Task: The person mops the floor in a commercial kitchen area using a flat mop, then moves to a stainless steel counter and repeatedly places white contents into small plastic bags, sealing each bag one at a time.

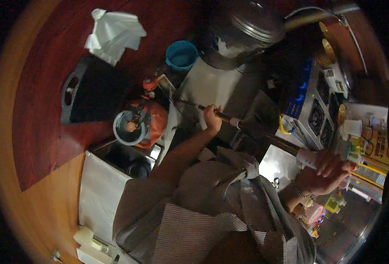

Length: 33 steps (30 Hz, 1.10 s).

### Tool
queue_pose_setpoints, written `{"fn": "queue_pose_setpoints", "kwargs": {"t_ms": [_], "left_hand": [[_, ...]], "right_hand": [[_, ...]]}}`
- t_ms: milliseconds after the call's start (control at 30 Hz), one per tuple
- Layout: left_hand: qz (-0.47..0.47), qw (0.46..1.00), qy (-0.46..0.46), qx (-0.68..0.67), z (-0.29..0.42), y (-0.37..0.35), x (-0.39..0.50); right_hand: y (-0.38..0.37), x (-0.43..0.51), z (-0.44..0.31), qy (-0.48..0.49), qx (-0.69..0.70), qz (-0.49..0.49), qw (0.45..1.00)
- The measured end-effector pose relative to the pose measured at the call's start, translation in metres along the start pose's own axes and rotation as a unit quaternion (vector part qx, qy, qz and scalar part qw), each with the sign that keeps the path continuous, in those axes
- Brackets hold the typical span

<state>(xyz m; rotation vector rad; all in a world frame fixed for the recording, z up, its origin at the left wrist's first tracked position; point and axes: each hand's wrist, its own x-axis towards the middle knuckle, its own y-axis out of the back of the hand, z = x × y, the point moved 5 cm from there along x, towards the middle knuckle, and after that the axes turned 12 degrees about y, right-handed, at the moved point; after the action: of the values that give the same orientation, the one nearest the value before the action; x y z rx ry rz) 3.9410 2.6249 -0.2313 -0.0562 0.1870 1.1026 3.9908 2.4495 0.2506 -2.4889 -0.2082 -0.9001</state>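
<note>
Both my hands grip one long brown pole (280,140), which runs slantwise across the view. My left hand (212,118) is closed around its lower part. Higher up, near a pale section of the pole, my right hand (330,173) wraps around it; a beaded bracelet is on that wrist. At the far lower end a narrow, flat head (167,85) lies close to the floor, like that of a mop or squeegee; which one I cannot tell. Beside it stands an orange-red gas cylinder (156,123) with a grey ring collar and an orange valve.
A teal bucket (182,55) and a large metal pot (247,29) stand ahead. On the right are a gas stove (315,112) and a counter with bottles (333,203). At left are a black box with a handle hole (92,95) and a white plastic bag (115,34).
</note>
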Motion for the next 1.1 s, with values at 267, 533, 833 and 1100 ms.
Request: {"fn": "queue_pose_setpoints", "kwargs": {"t_ms": [267,533,833,1100], "left_hand": [[-0.003,0.979,-0.144,0.145,0.026,-0.002,-0.043],[-0.210,0.939,-0.158,0.222,0.025,-0.003,-0.043],[-0.340,0.906,-0.112,0.226,0.023,0.001,-0.061],[-0.451,0.875,-0.091,0.154,0.031,-0.014,-0.083]], "right_hand": [[0.093,-0.044,-0.041,-0.019,-0.088,0.201,0.976],[0.117,-0.075,-0.064,0.005,0.371,0.380,0.847],[0.054,-0.078,-0.098,-0.011,-0.276,0.144,0.950],[0.022,-0.093,-0.137,0.063,-0.311,0.190,0.929]]}}
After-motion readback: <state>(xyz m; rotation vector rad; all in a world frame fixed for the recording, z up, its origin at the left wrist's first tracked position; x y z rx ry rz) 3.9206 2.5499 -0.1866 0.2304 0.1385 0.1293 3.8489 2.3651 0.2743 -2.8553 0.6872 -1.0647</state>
